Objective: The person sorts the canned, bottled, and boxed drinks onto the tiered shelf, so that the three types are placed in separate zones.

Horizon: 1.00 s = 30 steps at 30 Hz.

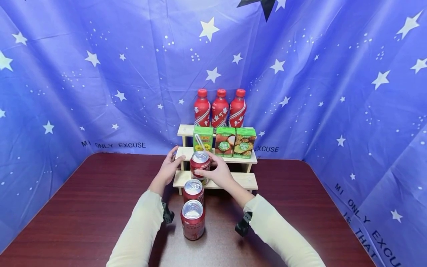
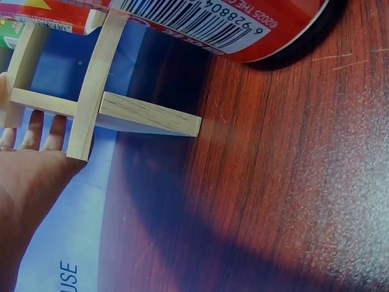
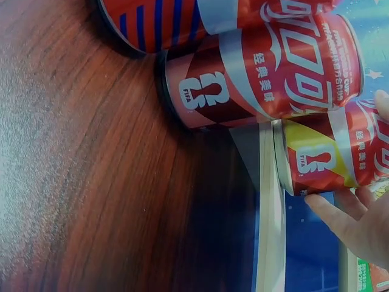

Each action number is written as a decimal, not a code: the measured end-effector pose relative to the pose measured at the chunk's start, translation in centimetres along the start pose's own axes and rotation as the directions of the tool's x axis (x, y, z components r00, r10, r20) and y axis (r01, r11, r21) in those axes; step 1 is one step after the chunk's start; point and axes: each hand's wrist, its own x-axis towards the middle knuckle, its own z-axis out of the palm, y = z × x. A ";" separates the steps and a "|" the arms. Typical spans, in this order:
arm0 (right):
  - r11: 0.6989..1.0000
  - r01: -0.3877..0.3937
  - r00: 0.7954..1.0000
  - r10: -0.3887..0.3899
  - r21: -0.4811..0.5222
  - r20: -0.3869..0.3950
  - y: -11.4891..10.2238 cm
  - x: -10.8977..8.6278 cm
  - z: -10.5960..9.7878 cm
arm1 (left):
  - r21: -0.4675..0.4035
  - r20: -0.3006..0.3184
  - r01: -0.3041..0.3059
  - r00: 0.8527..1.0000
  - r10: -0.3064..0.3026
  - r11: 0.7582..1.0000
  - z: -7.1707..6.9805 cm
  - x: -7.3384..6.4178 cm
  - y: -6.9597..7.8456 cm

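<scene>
My right hand [image 1: 220, 172] grips a red cola can [image 3: 331, 149] at the bottom tier of a three-tier wooden rack [image 1: 233, 180], with the thumb on the near side. The can's base is at the plank's surface. At the rack's left end, my left hand [image 1: 169, 167] holds the middle tier; in the left wrist view its fingers [image 2: 33, 131] reach past the side strut. In front of the rack, two more cola cans stand upright on the table, a nearer one [image 1: 193, 220] and one [image 3: 255, 73] close to the bottom tier.
Three red-capped bottles [image 1: 220, 109] stand on the top tier. Three green juice cartons, one with a sunflower picture [image 1: 202, 138], line the middle tier. The dark wood table [image 1: 100, 207] extends to both sides. A blue star-patterned cloth [image 1: 133, 74] hangs behind.
</scene>
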 end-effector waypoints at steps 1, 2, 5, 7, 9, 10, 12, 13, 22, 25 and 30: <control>1.000 -0.001 1.000 0.001 0.003 0.003 -0.1 0.0 -0.1 | 0.000 0.000 -0.001 1.000 0.001 1.000 0.0 0.0 0.0; 1.000 -0.004 1.000 0.004 0.005 0.006 -0.2 0.1 -0.1 | 0.003 -0.001 -0.003 1.000 0.003 1.000 0.0 0.1 0.0; 1.000 -0.008 1.000 0.008 0.013 0.014 -0.2 0.2 -0.3 | 0.012 0.003 -0.005 1.000 0.005 1.000 0.0 0.0 0.1; 1.000 -0.004 1.000 0.004 0.023 0.017 -0.1 0.3 -0.3 | 0.010 0.002 -0.004 1.000 0.004 1.000 0.0 0.0 0.1; 0.999 0.001 1.000 -0.002 0.041 0.015 0.1 0.4 -0.3 | 0.007 0.000 -0.003 1.000 0.003 1.000 0.0 0.0 0.1; 0.999 0.001 1.000 -0.002 0.052 0.014 0.2 0.4 -0.3 | 0.005 0.000 -0.002 1.000 0.002 1.000 0.0 0.0 0.1; 0.997 -0.003 1.000 0.002 0.078 0.012 0.4 0.5 -0.3 | 0.005 0.001 0.000 1.000 0.000 1.000 0.0 -0.1 0.1; 0.996 -0.007 1.000 0.006 0.088 0.012 0.4 0.4 -0.3 | 0.005 0.003 0.000 1.000 0.000 1.000 0.0 0.0 0.1; 0.998 -0.017 1.000 0.015 0.068 0.019 0.4 0.0 -0.4 | -0.009 0.004 0.002 1.000 -0.002 1.000 0.1 -0.1 0.2; 0.997 -0.004 1.000 0.002 0.073 0.022 0.5 -0.1 -0.6 | -0.002 0.002 0.004 1.000 -0.004 1.000 0.1 -0.1 0.2; 0.994 0.024 0.999 -0.027 0.103 0.030 0.8 -0.5 -1.0 | -0.008 0.002 -0.002 1.000 0.002 1.000 0.1 -0.2 0.2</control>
